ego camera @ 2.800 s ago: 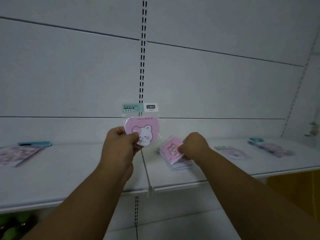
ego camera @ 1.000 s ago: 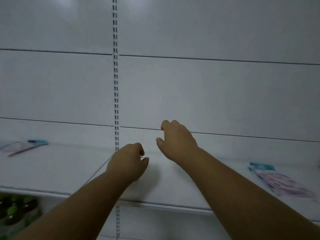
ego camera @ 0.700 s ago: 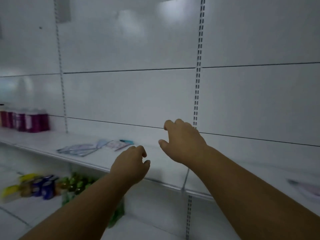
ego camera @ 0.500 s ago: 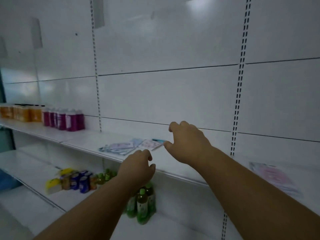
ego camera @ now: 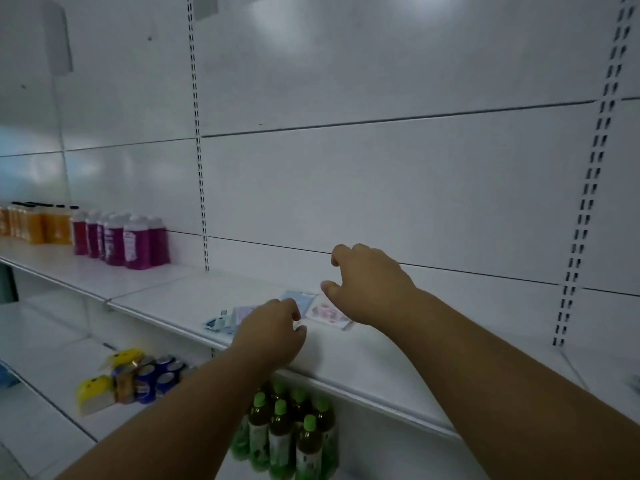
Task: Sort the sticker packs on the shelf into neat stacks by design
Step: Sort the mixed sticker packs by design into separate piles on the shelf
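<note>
White shelving ran along the wall; the sticker packs (ego camera: 242, 315) lay loose and fanned on the shelf (ego camera: 166, 299). A hasty grab could have slid them off its front edge. The left hand (ego camera: 268, 336) hovered above them, grip loosely curled and empty; the right hand (ego camera: 367, 282), grip half apart, held nothing.

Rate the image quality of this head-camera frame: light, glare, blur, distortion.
Head view: dim, bluish light; soft glare patches on the back panel; wide-angle bending tilts the shelf and upright slots; sticker packs are soft, their designs unreadable; left hand and right hand slightly blurred, both empty.
</note>
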### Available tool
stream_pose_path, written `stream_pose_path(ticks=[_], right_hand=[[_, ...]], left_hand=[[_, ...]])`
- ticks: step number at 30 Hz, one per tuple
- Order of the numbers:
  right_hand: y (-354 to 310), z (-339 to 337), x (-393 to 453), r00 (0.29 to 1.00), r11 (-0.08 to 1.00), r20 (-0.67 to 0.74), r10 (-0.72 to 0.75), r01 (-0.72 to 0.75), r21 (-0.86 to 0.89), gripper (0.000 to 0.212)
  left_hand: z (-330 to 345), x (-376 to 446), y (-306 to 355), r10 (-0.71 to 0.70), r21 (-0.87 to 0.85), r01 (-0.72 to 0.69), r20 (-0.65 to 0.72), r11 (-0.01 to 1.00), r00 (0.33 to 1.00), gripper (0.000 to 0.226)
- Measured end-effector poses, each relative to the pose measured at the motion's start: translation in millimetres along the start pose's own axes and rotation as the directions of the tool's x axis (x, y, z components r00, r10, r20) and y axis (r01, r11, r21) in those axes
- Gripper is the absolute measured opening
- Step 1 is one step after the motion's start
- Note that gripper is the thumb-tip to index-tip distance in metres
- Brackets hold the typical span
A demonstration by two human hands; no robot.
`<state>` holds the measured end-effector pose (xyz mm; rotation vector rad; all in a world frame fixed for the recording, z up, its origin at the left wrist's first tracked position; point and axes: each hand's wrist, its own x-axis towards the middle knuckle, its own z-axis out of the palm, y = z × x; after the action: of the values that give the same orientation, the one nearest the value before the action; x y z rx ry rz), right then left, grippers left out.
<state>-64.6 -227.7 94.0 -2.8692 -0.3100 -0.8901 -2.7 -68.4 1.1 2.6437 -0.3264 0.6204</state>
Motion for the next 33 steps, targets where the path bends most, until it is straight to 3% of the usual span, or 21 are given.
stream_pose_path(ticks=[6,9,12,16,18,23,27,30,33], right_hand=[[1.1,49.6,49.5,0.996,0.998,0.069,0.061,-0.061,-0.003,0.039],[-1.8,69.3,60.8,0.989,0.993,0.087,0.119,-0.118,-0.01,0.038],[-8.7,88.3,66.7,0.972,0.979,0.119,0.204,-0.203,-0.018,0.039],[-16.4,108.0,73.6,0.939,0.943,0.092,0.332,-0.328,-0.052,0.036],[-18.6,119.3,70.7,0.919,0.921,0.065,0.389,-0.386,-0.055,0.032],[-16.1,147.3,62.7,0.822,0.826,0.088,0.563,-0.554,-0.107,0.024],[-8.6,162.3,72.2,0.744,0.744,0.094,0.661,-0.636,-0.204,0.047],[-10.0,177.6,75.2,0.644,0.651,0.12,0.755,-0.718,-0.247,0.07],[-10.5,185.4,84.8,0.567,0.595,0.184,0.803,-0.738,-0.32,0.078]], left_hand=[[7.9,67.5,-52.5,-0.039,0.073,0.029,0.136,0.997,0.99,0.03],[13.0,92.2,-70.2,-0.056,0.183,0.0,0.3,0.983,0.952,0.054],[15.3,111.6,-84.0,-0.04,0.17,-0.045,0.468,0.984,0.883,0.085],[17.1,131.0,-97.7,0.095,0.146,-0.166,0.401,0.975,0.911,0.097],[15.0,135.8,-102.7,0.161,0.029,-0.183,0.35,0.983,0.923,0.09],[-1.7,144.4,-104.5,0.269,-0.334,-0.214,0.126,0.918,0.955,0.047],[-19.4,146.4,-103.5,0.201,-0.673,-0.086,0.096,0.735,0.975,0.032],[-25.6,143.5,-104.8,0.126,-0.762,-0.042,0.053,0.647,0.991,0.017],[-33.5,142.3,-109.1,0.116,-0.814,-0.045,0.027,0.579,0.993,0.005]])
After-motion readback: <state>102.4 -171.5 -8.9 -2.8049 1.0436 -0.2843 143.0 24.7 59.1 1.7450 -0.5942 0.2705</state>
